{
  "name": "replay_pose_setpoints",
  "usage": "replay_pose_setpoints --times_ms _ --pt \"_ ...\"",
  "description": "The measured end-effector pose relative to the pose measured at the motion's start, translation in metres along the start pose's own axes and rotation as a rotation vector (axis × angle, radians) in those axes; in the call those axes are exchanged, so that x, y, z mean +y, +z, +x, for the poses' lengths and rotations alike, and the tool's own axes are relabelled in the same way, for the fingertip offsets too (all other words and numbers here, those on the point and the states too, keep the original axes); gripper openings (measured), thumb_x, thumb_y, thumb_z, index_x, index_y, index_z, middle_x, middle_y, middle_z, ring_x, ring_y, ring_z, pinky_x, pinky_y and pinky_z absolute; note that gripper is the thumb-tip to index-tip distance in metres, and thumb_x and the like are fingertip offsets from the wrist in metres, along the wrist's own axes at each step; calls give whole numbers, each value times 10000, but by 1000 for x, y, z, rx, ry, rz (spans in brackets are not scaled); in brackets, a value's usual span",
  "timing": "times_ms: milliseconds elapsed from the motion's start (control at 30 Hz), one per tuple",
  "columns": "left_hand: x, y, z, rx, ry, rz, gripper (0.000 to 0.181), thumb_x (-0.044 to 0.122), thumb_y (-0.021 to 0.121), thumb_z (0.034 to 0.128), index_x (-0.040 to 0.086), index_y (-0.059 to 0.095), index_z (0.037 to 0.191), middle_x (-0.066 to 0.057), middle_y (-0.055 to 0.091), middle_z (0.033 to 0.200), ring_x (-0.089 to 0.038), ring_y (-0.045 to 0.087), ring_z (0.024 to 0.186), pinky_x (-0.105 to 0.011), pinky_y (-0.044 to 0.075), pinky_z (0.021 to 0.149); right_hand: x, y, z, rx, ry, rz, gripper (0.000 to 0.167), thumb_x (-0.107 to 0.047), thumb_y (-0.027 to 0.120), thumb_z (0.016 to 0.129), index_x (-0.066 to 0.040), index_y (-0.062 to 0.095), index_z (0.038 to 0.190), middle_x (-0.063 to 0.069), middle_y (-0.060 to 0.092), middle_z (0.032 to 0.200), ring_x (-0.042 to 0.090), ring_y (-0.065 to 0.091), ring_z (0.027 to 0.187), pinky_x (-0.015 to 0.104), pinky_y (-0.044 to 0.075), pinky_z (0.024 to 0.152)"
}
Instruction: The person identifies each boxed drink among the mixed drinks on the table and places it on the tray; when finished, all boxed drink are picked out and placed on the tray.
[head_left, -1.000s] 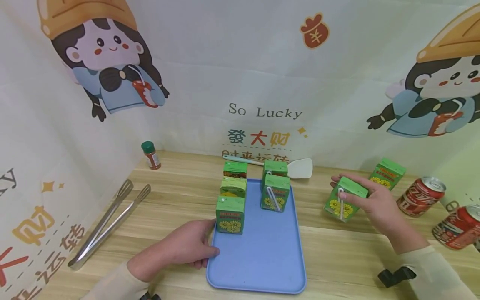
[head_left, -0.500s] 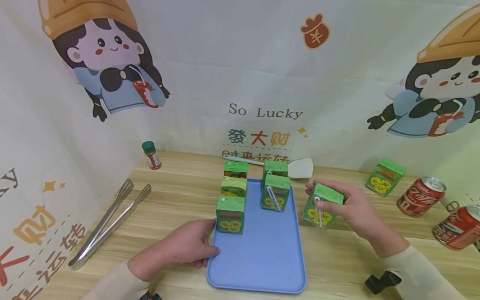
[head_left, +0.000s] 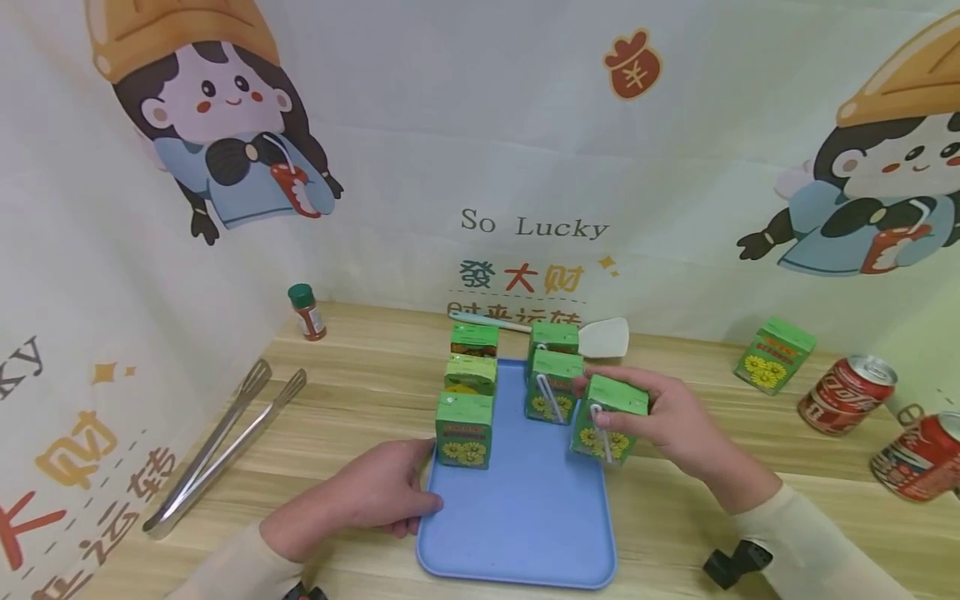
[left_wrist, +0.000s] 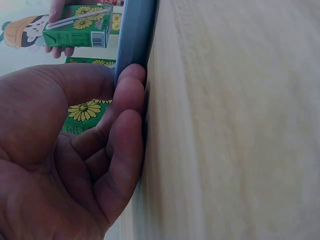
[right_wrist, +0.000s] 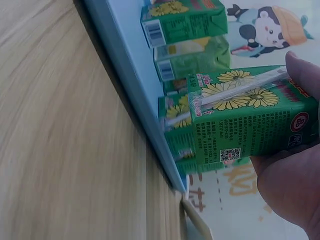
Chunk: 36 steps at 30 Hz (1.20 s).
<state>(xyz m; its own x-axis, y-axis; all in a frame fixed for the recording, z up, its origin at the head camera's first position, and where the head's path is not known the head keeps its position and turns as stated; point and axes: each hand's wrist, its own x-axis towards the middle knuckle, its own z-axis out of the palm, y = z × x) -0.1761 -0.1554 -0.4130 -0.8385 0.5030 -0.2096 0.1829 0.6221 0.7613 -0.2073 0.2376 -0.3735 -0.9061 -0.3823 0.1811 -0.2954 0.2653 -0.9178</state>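
Observation:
A blue tray (head_left: 517, 533) lies on the table, its left edge pinched by my left hand (head_left: 382, 487). In the left wrist view the thumb is over the tray rim (left_wrist: 137, 35) and fingertips are below it. My right hand (head_left: 671, 429) grips a green drink carton (head_left: 611, 417) with a straw on its face, tilted above the tray's right edge. On the tray, a green carton (head_left: 464, 429), a yellow-green carton (head_left: 471, 377) and another green carton (head_left: 474, 337) form a left column. Two green cartons (head_left: 553, 387) stand in a right column, the rear one partly hidden.
Another green carton (head_left: 775, 354) stands at the back right, near two red cola cans (head_left: 847, 394). Behind the tray lies a spatula (head_left: 604, 337). Metal tongs (head_left: 217, 458) and a green-capped spice jar (head_left: 307, 312) are on the left. A printed cloth hangs behind.
My right hand has carried the drink carton leftward, from beside the back-right carton to above the tray's right edge. My left hand stays on the tray.

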Motion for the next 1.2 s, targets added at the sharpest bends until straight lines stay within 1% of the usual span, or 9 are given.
replay_pose_setpoints --times_ms 133,200,333,433,633,800,900,1033,1200 --pt "0 0 -1 -1 -6 0 942 98 824 955 -134 278 1687 -12 703 617 -179 659 464 -365 571 424 0 9 6 -25 9 3 607 -92 868 969 -79 665 1541 90 751 1433 171 708 1236 299 639 941" --pt "0 -1 -1 -1 -5 1 940 99 823 954 -132 283 1687 -10 703 617 -177 658 464 -362 568 423 1 13 10 -33 14 4 595 -94 878 960 -87 682 1521 110 751 1423 213 724 1176 318 652 908" --pt "-1 -1 -1 2 2 10 925 97 820 955 -131 296 1682 1 701 609 -165 654 457 -348 556 415 0 20 16 -42 19 -16 570 -128 901 945 -119 716 1484 105 748 1417 250 730 1078 332 662 857" --pt "-1 -1 -1 2 7 17 919 101 819 956 -132 302 1679 9 700 606 -161 652 453 -341 548 412 0 25 20 -60 8 -21 569 -134 903 945 -138 722 1485 87 737 1445 263 729 1117 337 658 890" --pt "0 -1 -1 1 11 16 917 101 819 954 -135 305 1676 5 699 609 -168 652 455 -350 555 415 3 33 28 -64 -2 -53 575 -129 916 930 -119 730 1475 106 717 1462 264 726 1089 326 652 888" --pt "0 -1 0 3 9 21 909 101 813 954 -138 310 1672 7 700 605 -153 648 451 -332 546 411 6 38 34 -79 -20 -55 599 -127 914 929 -73 708 1489 76 743 1444 280 702 1171 311 627 939" --pt "0 -1 0 3 8 22 910 99 814 954 -137 310 1673 6 699 605 -155 648 449 -327 537 407 8 41 36 -81 -26 -57 613 -130 916 926 -70 699 1496 56 749 1439 276 703 1202 311 624 956" --pt "-1 -1 0 3 8 22 909 100 817 952 -132 315 1674 6 698 605 -163 650 451 -333 539 406 13 42 38 -89 -15 -58 625 -143 920 924 -84 695 1505 44 744 1449 267 701 1224 309 623 963" --pt "-1 -1 0 2 8 23 913 106 817 952 -127 314 1677 7 700 607 -164 654 453 -337 549 413 15 44 39 -97 0 -49 619 -151 913 935 -91 692 1510 57 738 1459 279 695 1236 296 620 961"
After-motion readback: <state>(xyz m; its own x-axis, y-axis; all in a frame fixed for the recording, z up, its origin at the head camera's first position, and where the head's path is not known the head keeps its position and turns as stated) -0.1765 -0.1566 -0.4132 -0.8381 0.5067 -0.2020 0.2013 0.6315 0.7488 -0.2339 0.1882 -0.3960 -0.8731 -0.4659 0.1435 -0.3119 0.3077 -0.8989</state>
